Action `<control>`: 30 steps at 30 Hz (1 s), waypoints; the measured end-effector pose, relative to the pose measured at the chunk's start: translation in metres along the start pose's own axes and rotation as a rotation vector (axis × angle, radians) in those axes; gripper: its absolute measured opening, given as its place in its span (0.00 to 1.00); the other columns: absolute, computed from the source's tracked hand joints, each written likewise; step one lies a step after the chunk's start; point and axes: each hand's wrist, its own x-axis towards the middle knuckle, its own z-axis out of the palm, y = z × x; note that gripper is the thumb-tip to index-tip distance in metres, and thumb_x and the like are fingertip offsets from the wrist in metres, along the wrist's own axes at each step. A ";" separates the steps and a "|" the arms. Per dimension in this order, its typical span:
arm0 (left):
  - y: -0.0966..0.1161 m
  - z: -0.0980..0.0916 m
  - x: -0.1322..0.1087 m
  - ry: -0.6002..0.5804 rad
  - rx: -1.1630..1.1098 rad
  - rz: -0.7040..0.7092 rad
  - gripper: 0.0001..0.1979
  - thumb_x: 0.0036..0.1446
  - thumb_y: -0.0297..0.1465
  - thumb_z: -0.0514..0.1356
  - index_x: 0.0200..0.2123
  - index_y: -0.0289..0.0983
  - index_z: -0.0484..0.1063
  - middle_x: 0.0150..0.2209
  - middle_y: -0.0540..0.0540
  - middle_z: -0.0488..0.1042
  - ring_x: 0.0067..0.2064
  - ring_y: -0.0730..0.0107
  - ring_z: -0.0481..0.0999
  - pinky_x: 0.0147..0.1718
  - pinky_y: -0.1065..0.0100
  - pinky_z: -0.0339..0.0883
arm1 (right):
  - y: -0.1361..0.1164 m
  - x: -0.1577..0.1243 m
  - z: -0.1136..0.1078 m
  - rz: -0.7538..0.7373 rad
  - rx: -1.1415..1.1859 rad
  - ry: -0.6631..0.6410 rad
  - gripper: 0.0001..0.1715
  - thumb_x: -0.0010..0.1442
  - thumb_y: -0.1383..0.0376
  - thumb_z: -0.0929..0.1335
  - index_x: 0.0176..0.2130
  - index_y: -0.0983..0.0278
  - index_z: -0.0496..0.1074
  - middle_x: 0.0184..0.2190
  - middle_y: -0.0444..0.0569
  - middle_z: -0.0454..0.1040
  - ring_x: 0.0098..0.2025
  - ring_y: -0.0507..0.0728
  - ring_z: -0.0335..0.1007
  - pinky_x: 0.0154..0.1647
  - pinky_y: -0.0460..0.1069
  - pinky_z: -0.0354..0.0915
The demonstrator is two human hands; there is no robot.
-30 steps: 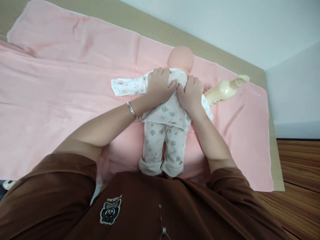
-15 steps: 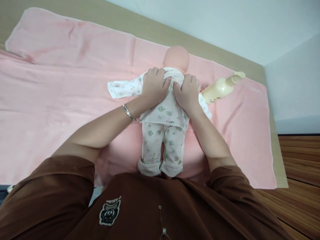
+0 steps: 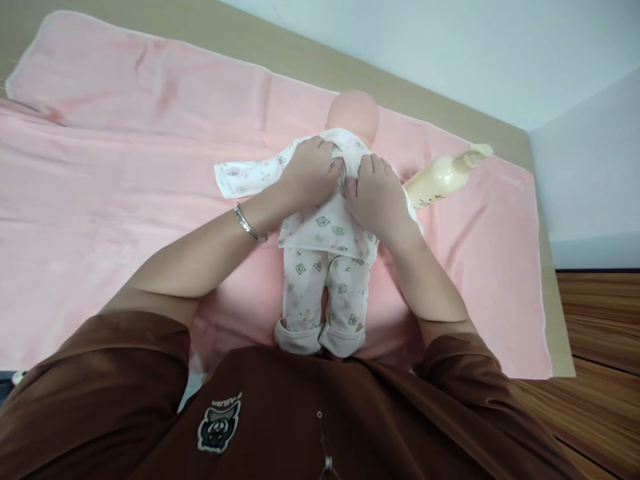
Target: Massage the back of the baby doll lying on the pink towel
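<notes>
A baby doll [image 3: 353, 115] lies with its bald head away from me and no face showing. It wears a white printed shirt [image 3: 327, 223] and matching trousers [image 3: 303, 287] with turned-up cuffs. My left hand [image 3: 311, 172] is closed on the shirt's upper middle, fingers curled into the cloth. Across from it, my right hand [image 3: 377, 197] pinches the same part with the thumb pressed in. Between the two thumbs the cloth is bunched into a small fold. One sleeve stretches out flat to the left; the other is mostly behind my right hand.
Beneath the doll, a pink cloth [image 3: 150, 153] covers most of the table [image 3: 420, 90]. A pale yellow pump bottle [image 3: 443, 177] lies at the doll's right, close to the sleeve. A white wall [image 3: 450, 47] stands behind; wooden floor [image 3: 600, 333] shows at right.
Both hands have shifted on the shirt's upper part. My left fingers have curled in more, and my right hand has turned, its wrist moving right. The doll stays in place.
</notes>
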 end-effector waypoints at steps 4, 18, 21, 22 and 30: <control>-0.007 0.003 0.008 -0.037 -0.005 -0.032 0.18 0.72 0.34 0.49 0.52 0.31 0.74 0.54 0.31 0.78 0.61 0.44 0.75 0.67 0.46 0.66 | 0.002 -0.003 0.001 -0.036 0.039 -0.036 0.28 0.75 0.65 0.59 0.66 0.80 0.62 0.72 0.69 0.60 0.77 0.74 0.52 0.81 0.67 0.51; 0.020 -0.022 -0.017 -0.076 -0.041 0.140 0.14 0.65 0.26 0.51 0.38 0.36 0.78 0.46 0.38 0.79 0.54 0.50 0.78 0.61 0.48 0.74 | 0.021 0.019 0.009 0.027 0.086 -0.015 0.31 0.79 0.59 0.56 0.66 0.80 0.64 0.68 0.72 0.65 0.75 0.74 0.58 0.78 0.67 0.54; 0.007 -0.019 -0.001 -0.066 -0.065 0.043 0.12 0.65 0.26 0.51 0.39 0.36 0.76 0.45 0.38 0.80 0.52 0.50 0.79 0.60 0.49 0.74 | 0.002 -0.002 -0.001 -0.022 0.025 -0.054 0.35 0.77 0.61 0.59 0.71 0.84 0.57 0.74 0.74 0.56 0.79 0.76 0.49 0.82 0.67 0.50; 0.003 -0.015 0.003 -0.057 -0.058 -0.004 0.13 0.66 0.27 0.51 0.42 0.36 0.76 0.47 0.36 0.80 0.54 0.49 0.79 0.61 0.49 0.73 | -0.003 -0.006 -0.003 -0.027 0.029 -0.066 0.37 0.76 0.62 0.60 0.72 0.84 0.55 0.75 0.73 0.55 0.79 0.75 0.47 0.82 0.67 0.48; 0.018 -0.001 -0.019 0.016 0.047 0.017 0.19 0.71 0.31 0.50 0.58 0.28 0.70 0.61 0.26 0.72 0.70 0.39 0.67 0.74 0.42 0.57 | 0.016 0.025 -0.001 0.114 0.194 -0.056 0.27 0.79 0.61 0.57 0.62 0.77 0.70 0.67 0.68 0.69 0.73 0.71 0.62 0.77 0.66 0.58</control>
